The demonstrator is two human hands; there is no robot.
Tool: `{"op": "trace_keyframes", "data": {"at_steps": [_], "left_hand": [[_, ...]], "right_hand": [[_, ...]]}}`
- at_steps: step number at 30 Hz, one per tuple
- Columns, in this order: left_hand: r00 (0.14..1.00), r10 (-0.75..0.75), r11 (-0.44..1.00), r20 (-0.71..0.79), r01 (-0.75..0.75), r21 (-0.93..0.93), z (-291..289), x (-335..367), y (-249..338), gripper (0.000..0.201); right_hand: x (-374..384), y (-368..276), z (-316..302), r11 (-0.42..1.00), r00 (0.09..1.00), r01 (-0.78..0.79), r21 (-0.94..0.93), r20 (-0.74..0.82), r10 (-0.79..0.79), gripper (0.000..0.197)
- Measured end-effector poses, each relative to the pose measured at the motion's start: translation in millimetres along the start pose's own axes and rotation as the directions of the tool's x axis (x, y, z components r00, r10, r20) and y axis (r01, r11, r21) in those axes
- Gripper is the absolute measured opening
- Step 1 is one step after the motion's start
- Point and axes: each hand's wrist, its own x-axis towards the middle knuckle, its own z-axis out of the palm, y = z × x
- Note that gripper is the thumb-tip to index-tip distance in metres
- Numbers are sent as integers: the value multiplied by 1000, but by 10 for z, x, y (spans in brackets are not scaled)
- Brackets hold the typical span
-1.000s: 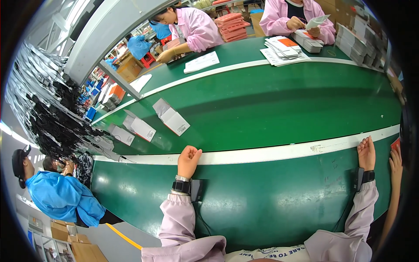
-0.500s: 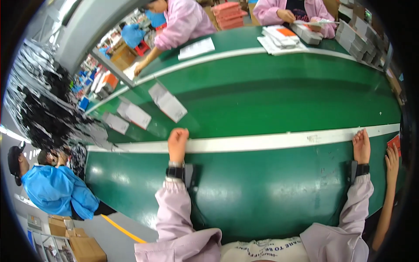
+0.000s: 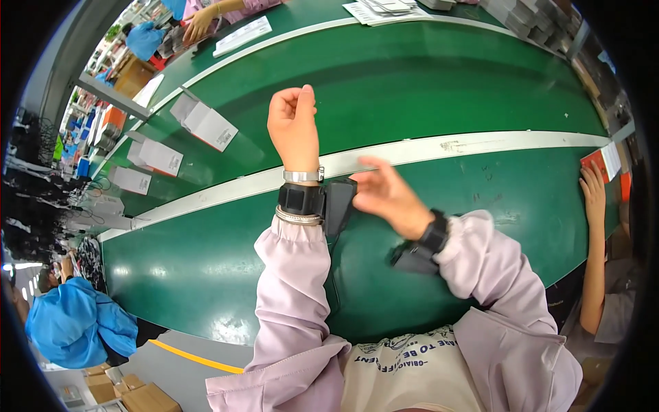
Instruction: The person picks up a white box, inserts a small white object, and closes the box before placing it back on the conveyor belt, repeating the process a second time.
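Note:
My left hand (image 3: 294, 123) is raised over the green conveyor belt (image 3: 412, 96), its fingers curled closed with nothing visible in them. Around that wrist are a silver watch band (image 3: 303, 176), a black strap (image 3: 301, 199) and a boxy black device (image 3: 339, 206). My right hand (image 3: 391, 196) reaches across beside this device, fingers apart and slightly blurred; whether the fingertips touch it I cannot tell. A similar black device (image 3: 414, 259) hangs at my right wrist. Three white boxes with raised flaps, the nearest box (image 3: 211, 126) among them, stand on the belt to the left.
A white rail (image 3: 480, 144) divides the belt from the green worktop (image 3: 425, 302) before me. At the right, another person's hand (image 3: 592, 192) touches an orange-and-white box (image 3: 603, 163). A person in blue (image 3: 82, 323) is at the left. Across the belt lie stacked white sheets (image 3: 388, 9).
My left hand has risen farther over the belt. My right hand has swung from the far right to beside my left wrist. The view has shifted, and the boxes appear farther left.

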Motion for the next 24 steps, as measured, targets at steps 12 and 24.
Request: {"op": "trace_keyframes", "data": {"at_steps": [12,24], "left_hand": [[984,43,996,174,-30,-78,54,-292,514,13],[884,341,921,321,-382,73,-125,-327,582,7]], "right_hand": [[-65,106,391,983,1000,19,180,17,-23,58],[-5,184,397,987,985,113,112,118,-126,44]]}}
